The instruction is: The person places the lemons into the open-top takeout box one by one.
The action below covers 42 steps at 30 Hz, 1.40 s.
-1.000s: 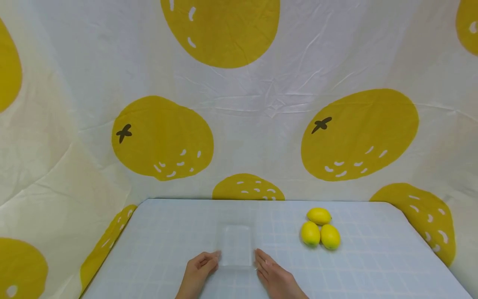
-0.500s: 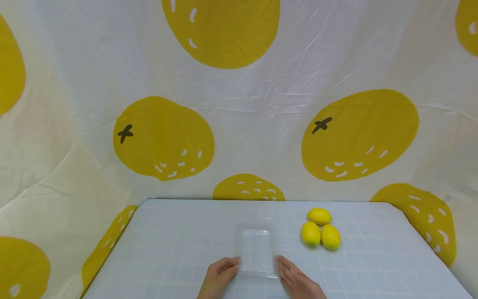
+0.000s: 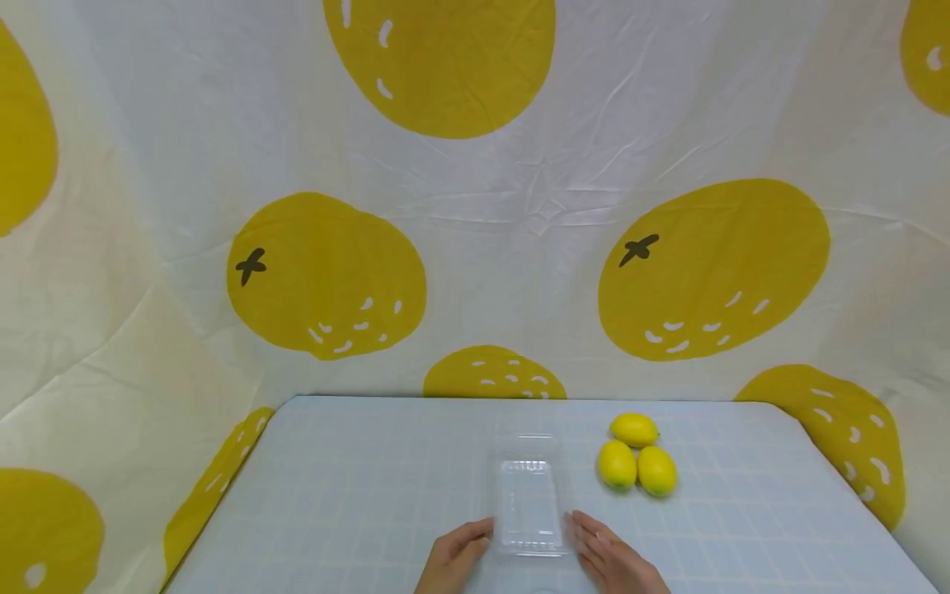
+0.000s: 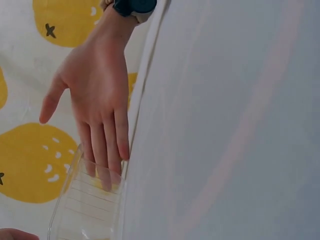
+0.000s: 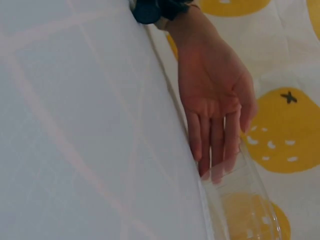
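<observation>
A clear plastic container (image 3: 529,511) sits on the checked tablecloth, its long side pointing away from me. My left hand (image 3: 454,554) is at its left wall and my right hand (image 3: 614,554) at its right wall, both near the front end. In the left wrist view, my right hand (image 4: 100,85) shows its palm, with straight fingers laid along the container (image 4: 87,205) and the thumb raised away. The right wrist view shows my left hand (image 5: 212,95) from the palm side, fingers straight with their tips at the container wall (image 5: 240,195).
Three yellow lemons (image 3: 618,464) lie grouped to the right of the container, toward the back of the table. A curtain (image 3: 512,280) printed with big yellow fruit hangs behind the pale blue tablecloth (image 3: 356,470) and down both sides.
Both hands and the container between them have shifted to the right and slightly toward me, closer to the lemons. The lemons have stayed in place.
</observation>
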Available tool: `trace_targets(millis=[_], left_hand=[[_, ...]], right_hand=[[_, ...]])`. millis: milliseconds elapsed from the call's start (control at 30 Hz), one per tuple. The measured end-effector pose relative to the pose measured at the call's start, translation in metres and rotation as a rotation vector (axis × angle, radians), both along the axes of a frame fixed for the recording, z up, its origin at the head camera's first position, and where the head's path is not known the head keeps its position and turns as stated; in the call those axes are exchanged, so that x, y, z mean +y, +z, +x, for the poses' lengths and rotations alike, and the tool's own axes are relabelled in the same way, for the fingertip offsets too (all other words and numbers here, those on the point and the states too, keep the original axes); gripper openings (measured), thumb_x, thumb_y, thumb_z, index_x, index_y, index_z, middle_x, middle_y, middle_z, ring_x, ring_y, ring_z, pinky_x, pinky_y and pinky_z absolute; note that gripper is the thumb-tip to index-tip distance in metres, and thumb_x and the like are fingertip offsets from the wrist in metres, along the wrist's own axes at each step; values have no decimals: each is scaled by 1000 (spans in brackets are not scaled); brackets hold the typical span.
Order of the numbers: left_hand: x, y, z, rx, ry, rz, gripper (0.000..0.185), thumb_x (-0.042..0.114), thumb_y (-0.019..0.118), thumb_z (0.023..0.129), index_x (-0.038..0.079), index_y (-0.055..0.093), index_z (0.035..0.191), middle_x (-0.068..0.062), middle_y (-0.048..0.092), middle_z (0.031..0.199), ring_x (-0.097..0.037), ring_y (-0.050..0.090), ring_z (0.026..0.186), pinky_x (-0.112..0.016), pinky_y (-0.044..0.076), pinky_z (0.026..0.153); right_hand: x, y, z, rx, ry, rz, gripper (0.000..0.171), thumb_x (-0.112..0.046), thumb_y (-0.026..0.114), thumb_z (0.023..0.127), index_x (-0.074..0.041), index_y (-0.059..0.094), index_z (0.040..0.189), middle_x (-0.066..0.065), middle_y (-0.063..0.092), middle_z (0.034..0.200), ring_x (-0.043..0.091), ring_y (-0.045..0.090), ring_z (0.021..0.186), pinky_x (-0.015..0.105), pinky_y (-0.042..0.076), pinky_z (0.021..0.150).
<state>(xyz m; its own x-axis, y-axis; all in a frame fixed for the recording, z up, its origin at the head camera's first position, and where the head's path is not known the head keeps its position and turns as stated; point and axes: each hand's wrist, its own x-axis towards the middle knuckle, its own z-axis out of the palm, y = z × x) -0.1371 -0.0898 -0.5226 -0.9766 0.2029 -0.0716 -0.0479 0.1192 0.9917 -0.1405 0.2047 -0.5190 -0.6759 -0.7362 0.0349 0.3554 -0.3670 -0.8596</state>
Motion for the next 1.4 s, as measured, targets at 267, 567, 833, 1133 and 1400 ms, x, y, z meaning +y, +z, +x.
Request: trace_targets(millis=[267,567,833,1133,1400], left_hand=[[3,-6,-2,-29,18,4,38,18,57,97,-4,63,127,-17,64,127,-41,51,127,-61,37,105],[3,-13,-11,106,-60,-56,46,23,53,102,-2,51,141,-18,53,143,-39,44,136,-37,39,110],[3,-12,-16,110,-103,-55,47,23,50,104,0,49,144,-19,49,147,-39,43,136,-24,39,105],[-1,-14,-17,252,-128,-56,43,19,51,104,-5,52,139,-22,50,144,-26,47,134,-17,37,104],[1,-20,-16,326,-106,-9,38,15,52,103,-7,56,133,-24,57,135,-14,53,126,-16,40,101]], right_hand=[[-14,9,-5,-42,-304,356,76,-41,21,109,18,-7,148,34,-8,156,46,-5,146,44,13,121],[-30,13,-19,-106,-503,330,77,-44,26,108,17,4,151,34,2,158,46,2,147,53,6,119],[-37,0,-23,-114,-650,317,68,-37,28,109,17,17,149,32,22,156,37,28,144,37,30,116],[-46,-10,-18,-89,-860,271,47,-10,35,106,24,35,139,25,55,136,3,61,109,21,48,97],[-48,-13,-12,-34,-955,255,40,-7,46,104,25,47,129,11,70,117,2,64,104,17,49,92]])
